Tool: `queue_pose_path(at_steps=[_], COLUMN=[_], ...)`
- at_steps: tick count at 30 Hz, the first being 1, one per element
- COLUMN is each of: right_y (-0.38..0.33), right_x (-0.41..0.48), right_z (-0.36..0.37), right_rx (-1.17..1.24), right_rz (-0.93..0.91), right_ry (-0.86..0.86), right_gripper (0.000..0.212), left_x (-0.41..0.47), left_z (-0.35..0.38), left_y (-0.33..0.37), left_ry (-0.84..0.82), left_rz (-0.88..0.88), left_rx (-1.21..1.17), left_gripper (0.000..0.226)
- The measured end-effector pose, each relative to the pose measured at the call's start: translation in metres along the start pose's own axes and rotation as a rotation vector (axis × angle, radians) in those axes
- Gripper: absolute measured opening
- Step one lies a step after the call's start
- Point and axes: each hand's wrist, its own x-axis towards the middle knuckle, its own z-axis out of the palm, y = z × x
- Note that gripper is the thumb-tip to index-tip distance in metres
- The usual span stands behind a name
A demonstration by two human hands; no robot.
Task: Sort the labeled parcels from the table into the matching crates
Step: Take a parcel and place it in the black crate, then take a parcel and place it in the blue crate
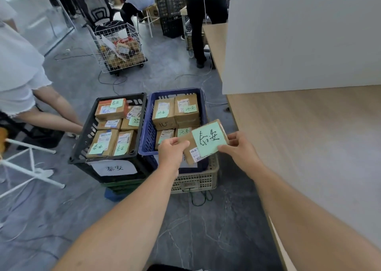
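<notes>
**A:** How many parcels do you count?

**B:** One held parcel point(208, 140), a flat brown box with a green handwritten note on top. It is in the air over the near right corner of the blue crate point(146, 130). Four more show in that crate, and six in the black crate point(83, 136) just to its left. That makes two crates side by side, touching, with a third, beige crate point(198, 181) underneath the blue one.

**A:** And the fingers?

**B:** Both hands grip the box. The left hand point(172, 150) pinches its left end, thumb on top. The right hand point(240, 147) holds the right end, with its fingers point(224, 148) curled at the note's lower right corner. The box is tilted, its right end higher.

**A:** Anything you can't see?

**B:** The left fingers go under the box, out of sight. The held box covers part of the blue crate's near row, so more parcels may lie there. The black crate's front label point(114, 167) is readable, the blue crate's is hidden. The surface point(309, 147) to the right is cut off by the edge.
</notes>
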Motion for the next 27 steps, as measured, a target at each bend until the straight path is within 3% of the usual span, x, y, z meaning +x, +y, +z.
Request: queue_pose_path(at_steps=[5,8,12,18,27], right_y=[-0.009,-0.017,-0.038,-0.069,-0.098], right_x=[0.018,0.032,0.06,0.111,0.176], right_z=[0.047,0.079,0.133,0.227,0.362], right_rx=[-0.087,-0.066,-0.079,-0.228,-0.292], right_rz=[0.016,0.014,0.005,0.019,0.074], right_ry=[-0.007,0.037,0.096,0.077,-0.039], right_gripper=[0.028,0.032,0.032,0.024,0.022], left_x=[0.028,0.054,0.103,0.187,0.283], left_z=[-0.038,-0.061,-0.097,-0.168,-0.28], left_y=[0.004,0.01,0.017,0.028,0.024], left_ry=[-0.102,-0.25,-0.275,-0.251,-0.209], left_rz=[-0.052,-0.048,0.042,0.121,0.069], left_rx=[-0.013,0.082,0.188,0.262,0.301], left_gripper=[0.038,0.069,0.096,0.081,0.07])
